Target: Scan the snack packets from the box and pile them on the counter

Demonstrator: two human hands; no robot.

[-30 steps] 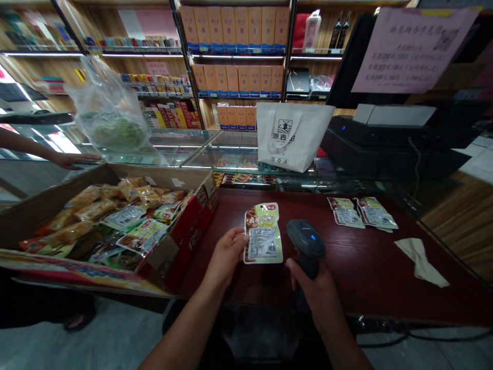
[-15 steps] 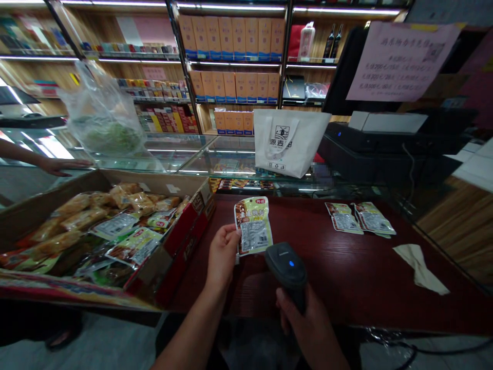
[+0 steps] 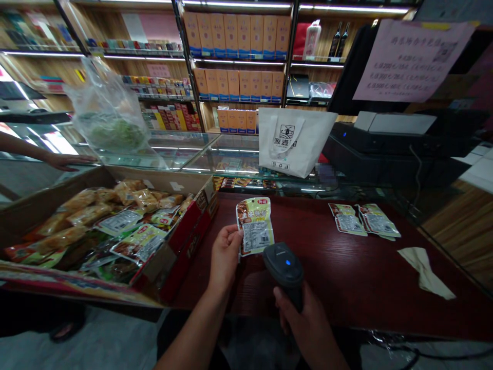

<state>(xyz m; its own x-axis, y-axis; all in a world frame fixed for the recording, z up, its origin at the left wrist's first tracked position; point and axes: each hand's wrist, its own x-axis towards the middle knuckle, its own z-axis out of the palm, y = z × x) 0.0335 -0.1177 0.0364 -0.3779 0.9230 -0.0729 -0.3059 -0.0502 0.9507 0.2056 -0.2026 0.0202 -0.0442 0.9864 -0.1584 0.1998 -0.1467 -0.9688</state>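
My left hand [image 3: 225, 255] pinches the left edge of a green-and-brown snack packet [image 3: 255, 226], its printed side with a barcode facing up. Just right of it, my right hand [image 3: 298, 311] is wrapped round the handle of a dark barcode scanner [image 3: 284, 264], whose blue light is lit. The scanner's head points toward the packet's lower right corner, close to the barcode. To the left, an open cardboard box [image 3: 169, 267] holds many packaged snacks. Two groups of similar packets [image 3: 364, 220] lie on the right of the dark red counter [image 3: 327, 267].
A white tote bag [image 3: 295, 144] stands at the back on the glass case. Left of it sits a plastic bag of greens [image 3: 111, 123], near another person's hand [image 3: 63, 160]. A crumpled cloth-like strip [image 3: 425, 271] lies at right, below a dark monitor with a pink notice [image 3: 412, 61].
The view has shifted slightly. The scanner has edged a little left toward the packet, which stays in my left hand.
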